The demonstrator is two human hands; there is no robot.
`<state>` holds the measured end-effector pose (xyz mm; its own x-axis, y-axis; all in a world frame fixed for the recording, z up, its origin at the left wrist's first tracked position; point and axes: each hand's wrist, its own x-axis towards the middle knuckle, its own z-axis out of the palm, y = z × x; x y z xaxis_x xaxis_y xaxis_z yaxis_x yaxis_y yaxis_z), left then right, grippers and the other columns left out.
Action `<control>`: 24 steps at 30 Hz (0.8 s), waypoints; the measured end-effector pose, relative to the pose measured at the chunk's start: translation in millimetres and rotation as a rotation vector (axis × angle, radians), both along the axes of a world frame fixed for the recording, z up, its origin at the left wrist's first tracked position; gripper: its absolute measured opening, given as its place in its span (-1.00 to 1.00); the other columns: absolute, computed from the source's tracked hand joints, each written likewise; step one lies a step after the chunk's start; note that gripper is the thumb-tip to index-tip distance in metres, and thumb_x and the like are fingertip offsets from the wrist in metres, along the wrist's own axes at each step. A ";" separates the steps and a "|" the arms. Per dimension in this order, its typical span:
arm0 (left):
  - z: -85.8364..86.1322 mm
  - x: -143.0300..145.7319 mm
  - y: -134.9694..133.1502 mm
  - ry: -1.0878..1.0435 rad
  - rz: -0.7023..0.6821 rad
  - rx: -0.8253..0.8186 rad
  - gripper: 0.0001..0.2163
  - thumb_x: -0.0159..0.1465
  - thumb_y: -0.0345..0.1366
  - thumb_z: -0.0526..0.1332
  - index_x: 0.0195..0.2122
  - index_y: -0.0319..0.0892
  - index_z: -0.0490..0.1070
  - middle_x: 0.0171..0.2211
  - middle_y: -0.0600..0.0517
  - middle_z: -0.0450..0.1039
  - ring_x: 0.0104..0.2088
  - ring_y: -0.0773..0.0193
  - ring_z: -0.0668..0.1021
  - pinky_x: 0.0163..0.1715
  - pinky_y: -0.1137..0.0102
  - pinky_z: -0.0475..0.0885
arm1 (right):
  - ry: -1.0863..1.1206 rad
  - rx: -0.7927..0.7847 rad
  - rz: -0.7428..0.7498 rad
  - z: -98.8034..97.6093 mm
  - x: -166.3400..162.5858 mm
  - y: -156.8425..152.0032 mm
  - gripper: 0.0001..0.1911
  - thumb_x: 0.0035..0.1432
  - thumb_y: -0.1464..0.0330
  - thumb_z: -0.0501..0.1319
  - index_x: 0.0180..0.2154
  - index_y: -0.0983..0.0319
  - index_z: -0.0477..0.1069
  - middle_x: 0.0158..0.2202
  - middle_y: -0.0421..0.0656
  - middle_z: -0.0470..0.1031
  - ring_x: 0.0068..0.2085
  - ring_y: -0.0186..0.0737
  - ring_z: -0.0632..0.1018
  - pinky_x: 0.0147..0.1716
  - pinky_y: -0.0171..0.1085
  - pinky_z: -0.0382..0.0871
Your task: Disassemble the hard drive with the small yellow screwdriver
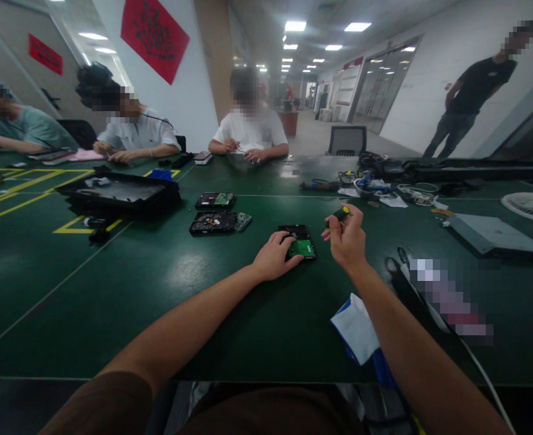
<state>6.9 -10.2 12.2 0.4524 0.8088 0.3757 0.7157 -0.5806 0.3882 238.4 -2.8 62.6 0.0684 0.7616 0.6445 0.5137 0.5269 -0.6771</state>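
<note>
A hard drive with a green circuit board [303, 248] lies flat on the green table in front of me. My left hand [275, 257] holds it down from the left, fingers over its left side and thumb along its near edge. Just right of the drive, my right hand [348, 238] is raised and closed around a screwdriver [337, 217] with a dark green and yellow handle. The screwdriver's tip cannot be made out. Farther left sit two more hard drives, a nearer one [212, 223] and a farther one [215, 200]. A loose circuit board [243, 222] touches the nearer one.
Black trays [121, 190] are stacked at the left. To the right are a grey metal box [497, 234], tangled cables [370, 183] and a white-and-blue cloth [355, 329] beside my right forearm. Several people sit across the table [166, 314]; another person [478, 90] stands behind.
</note>
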 end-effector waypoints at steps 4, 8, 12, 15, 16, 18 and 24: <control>1.5 -1.5 0.9 -0.003 -0.020 -0.024 -0.44 0.38 0.09 0.24 0.28 -0.13 0.34 0.33 -0.22 0.27 0.38 -0.09 0.30 0.36 -0.02 0.32 | -0.024 0.023 0.017 -5.0 -1.1 -0.8 -0.36 0.42 0.18 0.13 0.40 0.16 0.00 -0.16 -0.06 0.62 -0.36 -0.15 0.67 -0.30 -0.12 0.63; 1.7 -2.2 2.8 -0.001 -0.031 -0.042 -0.44 0.38 0.08 0.25 0.28 -0.14 0.34 0.40 -0.23 0.21 0.43 -0.09 0.24 0.39 -0.03 0.26 | -0.047 0.035 0.040 -10.5 -0.4 -1.4 -0.26 0.39 0.26 0.12 0.47 0.16 -0.12 -0.03 0.03 0.60 -0.27 -0.08 0.69 -0.19 -0.01 0.66; 2.0 -1.7 5.2 0.023 -0.040 -0.054 -0.43 0.38 0.09 0.24 0.26 -0.18 0.35 0.42 -0.26 0.20 0.47 -0.09 0.21 0.43 -0.01 0.19 | -0.078 0.028 0.011 -15.0 0.8 -1.6 -0.20 0.37 0.26 0.14 0.50 0.15 -0.15 -0.04 0.02 0.59 -0.23 0.00 0.68 -0.14 0.08 0.66; 3.8 -1.5 6.1 0.040 -0.057 -0.049 -0.44 0.39 0.09 0.23 0.26 -0.19 0.35 0.41 -0.26 0.24 0.47 -0.07 0.20 0.45 0.00 0.17 | -0.132 0.049 -0.034 -15.7 0.7 -1.4 -0.20 0.34 0.22 0.18 0.48 0.16 -0.07 -0.02 0.03 0.57 -0.23 0.02 0.66 -0.10 0.13 0.65; 4.4 -1.6 6.3 0.044 -0.065 -0.048 -0.44 0.40 0.09 0.22 0.26 -0.20 0.34 0.40 -0.26 0.25 0.47 -0.06 0.21 0.45 0.01 0.17 | -0.147 0.061 -0.047 -15.6 0.5 -1.5 -0.21 0.34 0.21 0.19 0.47 0.16 -0.04 -0.01 0.04 0.56 -0.23 0.02 0.65 -0.10 0.14 0.65; 5.2 -1.9 6.6 0.051 -0.076 -0.047 -0.43 0.40 0.09 0.22 0.27 -0.21 0.34 0.40 -0.26 0.26 0.47 -0.06 0.21 0.45 0.01 0.17 | -0.164 0.079 -0.068 -14.9 0.6 -2.3 -0.23 0.33 0.20 0.19 0.46 0.16 0.00 0.02 0.05 0.54 -0.23 0.01 0.64 -0.09 0.15 0.64; 3.8 -3.5 8.2 0.047 -0.083 -0.041 -0.43 0.39 0.10 0.22 0.27 -0.17 0.34 0.38 -0.22 0.29 0.45 -0.05 0.23 0.44 0.01 0.18 | -0.169 0.086 -0.076 -11.6 2.1 -4.0 -0.25 0.35 0.18 0.18 0.46 0.13 0.01 0.04 0.06 0.52 -0.21 0.04 0.64 -0.08 0.16 0.64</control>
<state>3.4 -2.0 15.9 0.5350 0.7817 0.3204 0.6833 -0.6234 0.3800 240.6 -6.8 51.1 0.0088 0.7001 0.7140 0.6568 0.5344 -0.5321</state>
